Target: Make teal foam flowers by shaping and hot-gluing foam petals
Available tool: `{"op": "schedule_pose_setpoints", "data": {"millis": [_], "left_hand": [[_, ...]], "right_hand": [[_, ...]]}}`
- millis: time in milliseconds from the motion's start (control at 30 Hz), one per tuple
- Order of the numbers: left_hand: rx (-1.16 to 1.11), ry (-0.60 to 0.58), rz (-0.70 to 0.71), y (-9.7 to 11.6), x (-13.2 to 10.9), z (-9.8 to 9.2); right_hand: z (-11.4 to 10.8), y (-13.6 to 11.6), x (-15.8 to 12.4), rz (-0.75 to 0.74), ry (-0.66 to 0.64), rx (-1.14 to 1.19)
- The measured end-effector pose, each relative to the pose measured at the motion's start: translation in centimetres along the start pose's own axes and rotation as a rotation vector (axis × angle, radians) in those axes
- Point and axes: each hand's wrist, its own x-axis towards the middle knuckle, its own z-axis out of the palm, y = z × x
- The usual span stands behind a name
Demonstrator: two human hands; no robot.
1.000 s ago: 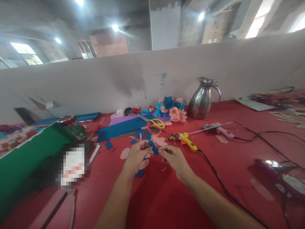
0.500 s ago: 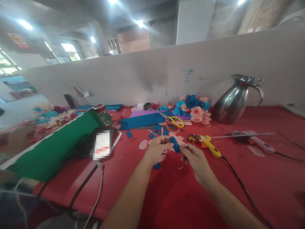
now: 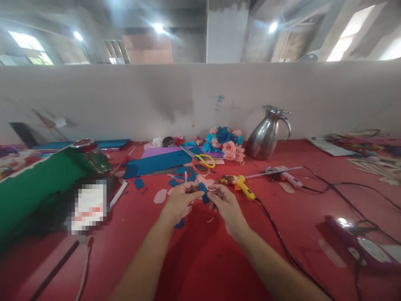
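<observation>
Between my two hands is a small blue paper petal, held up over the red table. My left hand pinches its left edge between thumb and fingers. On the other side, my right hand grips the lower right edge with thumb and forefinger. Below and behind the hands lie loose pink paper petals and blue paper pieces. Scissors with yellow and orange handles rest on a blue paper sheet. A yellow glue gun lies to the right of my right hand.
A bunch of paper flowers and a steel jug stand along the back wall. At left are a green box, a red-lidded jar and a blurred-out box. A pink glue gun, cords and a purple device occupy the right.
The view has turned right and levelled, so the table's things appear further left and the purple device has come into sight. Both hands still hold the blue petal.
</observation>
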Motion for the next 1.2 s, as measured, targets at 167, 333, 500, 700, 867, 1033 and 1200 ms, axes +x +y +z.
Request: {"op": "schedule_pose_setpoints", "data": {"millis": [167,333,500,700,867,1033,1200], "left_hand": [[0.018,-0.019,0.004,0.1,-0.3,0.4],[0.057,-0.035,-0.002,-0.1,-0.1,0.0],[0.058,-0.04,-0.011,0.2,0.0,-0.6],[0.053,-0.008,-0.032,0.8,-0.1,-0.6],[0.122,-0.014,-0.026,0.7,-0.2,-0.5],[0.142,-0.031,-0.014,0.6,-0.1,-0.6],[0.162,0.004,0.001,0.5,0.0,-0.7]], "right_hand": [[0.1,-0.6,-0.1,0.016,-0.032,-0.015],[0.3,-0.7,-0.1,0.037,-0.044,0.008],[0.3,-0.6,0.0,0.037,-0.031,0.051],[0.2,-0.3,0.3,0.042,-0.033,0.061],[0.3,0.1,0.4,0.032,-0.035,0.04],[0.6,0.0,0.2,0.004,0.005,0.026],[0.3,-0.3,0.1,-0.139,0.152,-0.017]]}}
